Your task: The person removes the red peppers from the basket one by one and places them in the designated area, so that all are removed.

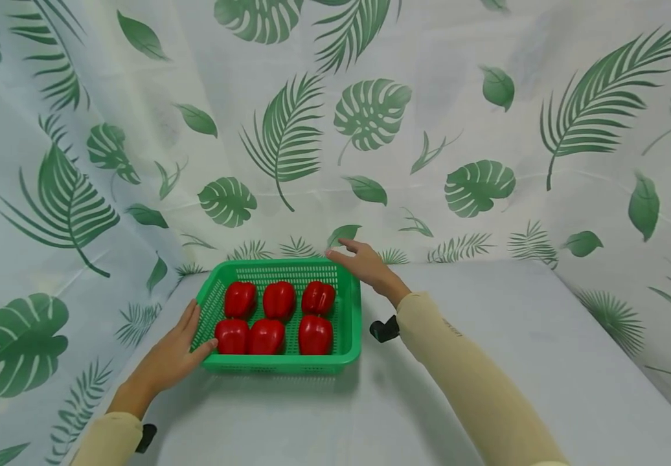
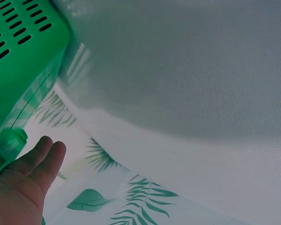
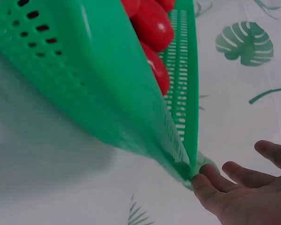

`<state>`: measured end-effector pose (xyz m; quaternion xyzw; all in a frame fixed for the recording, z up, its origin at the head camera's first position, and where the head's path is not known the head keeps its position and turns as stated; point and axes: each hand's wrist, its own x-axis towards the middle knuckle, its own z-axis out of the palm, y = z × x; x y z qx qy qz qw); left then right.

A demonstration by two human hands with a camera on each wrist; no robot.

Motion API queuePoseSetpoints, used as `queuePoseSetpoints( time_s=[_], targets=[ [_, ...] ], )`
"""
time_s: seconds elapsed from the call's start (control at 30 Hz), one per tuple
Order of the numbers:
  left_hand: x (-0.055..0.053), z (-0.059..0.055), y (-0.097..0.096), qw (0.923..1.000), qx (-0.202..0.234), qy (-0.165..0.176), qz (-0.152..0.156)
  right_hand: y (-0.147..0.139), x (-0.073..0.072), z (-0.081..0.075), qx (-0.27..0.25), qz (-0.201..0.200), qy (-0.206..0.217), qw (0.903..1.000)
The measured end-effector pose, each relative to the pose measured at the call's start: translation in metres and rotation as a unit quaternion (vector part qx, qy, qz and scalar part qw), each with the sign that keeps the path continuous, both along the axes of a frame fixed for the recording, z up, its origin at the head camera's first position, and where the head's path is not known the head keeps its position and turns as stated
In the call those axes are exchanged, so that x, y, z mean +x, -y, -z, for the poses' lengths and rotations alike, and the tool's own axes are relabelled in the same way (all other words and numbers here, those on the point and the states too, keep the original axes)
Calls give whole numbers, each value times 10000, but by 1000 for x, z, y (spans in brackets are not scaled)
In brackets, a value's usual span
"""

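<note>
Several glossy red bell peppers [image 1: 315, 334] lie in two rows inside a green plastic basket [image 1: 355, 327] with slotted walls. My left hand [image 1: 168, 356] is at the basket's left side, its fingers straight along the outside and its thumb at the near-left rim. At the far right corner, my right hand [image 1: 364, 262] touches the rim with extended, spread fingers. The right wrist view shows those fingertips [image 3: 206, 185] right at the basket's corner, the other fingers off it. In the left wrist view, two straight fingers [image 2: 49, 164] reach past the basket's edge.
The basket is over a white-covered table [image 1: 487, 323], and a shadow falls below its near side. A white cloth with green leaf prints [image 1: 405, 155] hangs behind and along both sides. Black wrist devices [image 1: 385, 329] sit at the cream sleeves [image 1: 458, 362].
</note>
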<state>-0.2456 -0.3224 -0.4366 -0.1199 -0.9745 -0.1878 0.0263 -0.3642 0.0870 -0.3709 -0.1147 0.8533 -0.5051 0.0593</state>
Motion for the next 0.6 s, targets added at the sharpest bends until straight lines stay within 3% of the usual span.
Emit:
queuePoseSetpoints(
  time_s=[0.37, 0.6],
  targets=[
    [0, -3, 1, 10000, 17, 4, -18, 30, 4, 2, -160, -216, 94, 9996],
    [1, 0, -2, 10000, 40, 9, -12, 43, 7, 12, -210, -309, 602, 9975]
  ],
)
